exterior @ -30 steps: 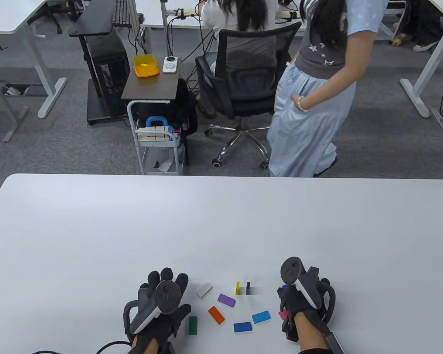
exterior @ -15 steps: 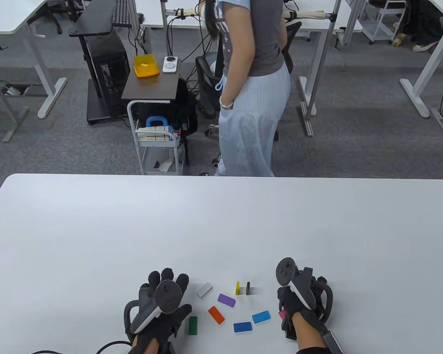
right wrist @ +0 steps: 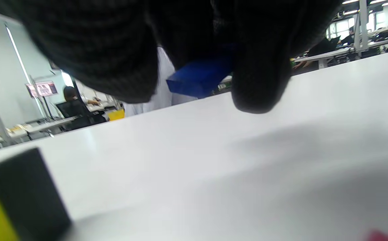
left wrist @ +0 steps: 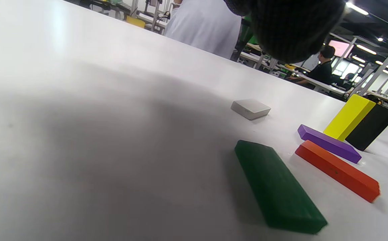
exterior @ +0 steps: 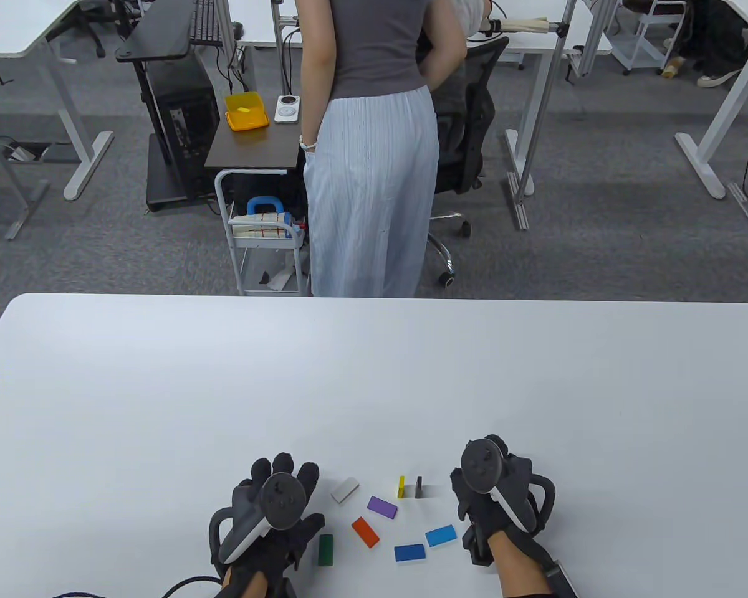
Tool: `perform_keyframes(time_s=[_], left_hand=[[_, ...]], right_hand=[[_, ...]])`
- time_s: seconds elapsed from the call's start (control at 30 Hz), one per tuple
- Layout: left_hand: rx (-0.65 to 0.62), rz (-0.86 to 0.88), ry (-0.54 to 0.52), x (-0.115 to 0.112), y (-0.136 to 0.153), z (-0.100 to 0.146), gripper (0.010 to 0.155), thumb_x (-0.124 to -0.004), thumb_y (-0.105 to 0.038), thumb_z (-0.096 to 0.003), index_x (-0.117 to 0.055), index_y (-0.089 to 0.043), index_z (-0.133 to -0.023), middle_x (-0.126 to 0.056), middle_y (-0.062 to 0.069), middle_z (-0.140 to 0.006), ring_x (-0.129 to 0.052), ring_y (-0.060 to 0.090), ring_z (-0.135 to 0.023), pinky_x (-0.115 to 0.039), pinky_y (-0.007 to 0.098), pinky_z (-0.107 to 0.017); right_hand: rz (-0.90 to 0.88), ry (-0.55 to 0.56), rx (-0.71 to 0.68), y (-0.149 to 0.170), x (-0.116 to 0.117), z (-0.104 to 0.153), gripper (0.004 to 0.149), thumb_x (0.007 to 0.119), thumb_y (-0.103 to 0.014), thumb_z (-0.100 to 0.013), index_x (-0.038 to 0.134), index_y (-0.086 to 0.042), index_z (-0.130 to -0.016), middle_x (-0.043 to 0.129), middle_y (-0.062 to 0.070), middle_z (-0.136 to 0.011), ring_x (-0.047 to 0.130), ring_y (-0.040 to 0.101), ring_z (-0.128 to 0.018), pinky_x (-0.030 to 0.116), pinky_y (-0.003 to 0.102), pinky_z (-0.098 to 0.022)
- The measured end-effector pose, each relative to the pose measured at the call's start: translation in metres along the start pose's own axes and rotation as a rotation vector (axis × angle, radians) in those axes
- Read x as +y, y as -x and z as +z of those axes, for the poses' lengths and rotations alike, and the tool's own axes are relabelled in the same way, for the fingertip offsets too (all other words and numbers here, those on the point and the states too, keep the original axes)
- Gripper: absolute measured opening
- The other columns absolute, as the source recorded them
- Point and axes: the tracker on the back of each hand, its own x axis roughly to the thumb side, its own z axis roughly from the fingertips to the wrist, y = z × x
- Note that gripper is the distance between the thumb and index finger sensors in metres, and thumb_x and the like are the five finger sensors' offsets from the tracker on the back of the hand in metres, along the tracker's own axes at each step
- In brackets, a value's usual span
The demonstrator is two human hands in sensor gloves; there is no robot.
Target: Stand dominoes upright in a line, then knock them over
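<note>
A white surface (exterior: 374, 374) with rounded corners fills the lower half of the frame. Beyond it, grey carpet (exterior: 598, 237) is seen. At upper left a white desk (exterior: 19, 31) on white legs is placed; a further white desk leg (exterior: 717, 131) stands at upper right. Near the upper middle, a dark side table (exterior: 255, 146) carries a yellow box (exterior: 246, 111), above a white trolley (exterior: 267, 240). A black office chair (exterior: 467, 124) is partly hidden by a standing person (exterior: 371, 156). Ceiling strip lights (left wrist: 356, 8) are visible in the left wrist view.
</note>
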Motion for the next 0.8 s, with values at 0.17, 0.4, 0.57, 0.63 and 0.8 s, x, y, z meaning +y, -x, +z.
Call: perform_keyframes(time_s=[0.17, 0.4, 0.57, 0.63, 0.8], left_hand=[[-0.003, 0.007, -0.002, 0.001, 0.0, 0.001, 0.077, -0.078, -0.052, -0.0401, -0.039, -0.041, -0.105, -0.026, 0.008, -0.122, -0.023, 0.047, -0.109, -0.035, 0.064, -0.081], [-0.006, 0.012, -0.001, 0.001, -0.001, 0.001, 0.077, -0.078, -0.053, -0.04, -0.038, -0.041, -0.105, -0.026, 0.007, -0.122, -0.023, 0.047, -0.109, -0.035, 0.064, -0.081], [-0.006, 0.012, -0.003, 0.002, -0.001, 0.001, 0.077, -0.078, -0.052, -0.04, -0.038, -0.041, -0.105, -0.026, 0.008, -0.122, -0.023, 0.047, -0.109, -0.035, 0.064, -0.081], [-0.006, 0.012, -0.003, 0.002, -0.001, 0.001, 0.077, -0.079, -0.052, -0.04, -0.038, -0.041, -0.105, -0.026, 0.008, -0.122, -0.023, 0.047, -0.109, -0.035, 0.064, -0.081], [-0.005, 0.011, -0.002, 0.002, -0.001, 0.001, 0.077, -0.079, -0.052, -0.04, -0.038, -0.041, -0.105, -0.026, 0.007, -0.122, -0.023, 0.047, -0.11, -0.035, 0.064, -0.081]], right_hand=[[-0.043, 0.034, -0.034, -0.005, -0.004, 0.004, 0.043, 0.09, -0.034, -0.039, 0.092, -0.016, -0.078, 0.077, 0.018, -0.095, 0.107, 0.027, -0.06, 0.078, 0.048, -0.064], [-0.22, 0.029, -0.075, -0.004, -0.013, 0.008, 0.072, 0.095, -0.025, -0.036, 0.064, -0.013, -0.1, 0.084, 0.014, -0.087, 0.108, 0.026, -0.063, 0.079, 0.045, -0.064], [-0.317, -0.04, -0.111, -0.003, -0.014, 0.007, 0.069, 0.099, -0.024, -0.033, 0.072, -0.02, -0.097, 0.093, 0.002, -0.083, 0.095, 0.032, -0.08, 0.066, 0.057, -0.068], [-0.311, -0.063, -0.106, -0.003, -0.014, 0.006, 0.068, 0.101, -0.025, -0.032, 0.075, -0.021, -0.095, 0.095, 0.0, -0.081, 0.095, 0.028, -0.076, 0.068, 0.057, -0.067], [-0.289, -0.116, -0.113, -0.002, -0.006, 0.005, 0.07, 0.101, -0.022, -0.031, 0.074, -0.02, -0.096, 0.095, 0.002, -0.081, 0.099, 0.027, -0.067, 0.073, 0.053, -0.065]])
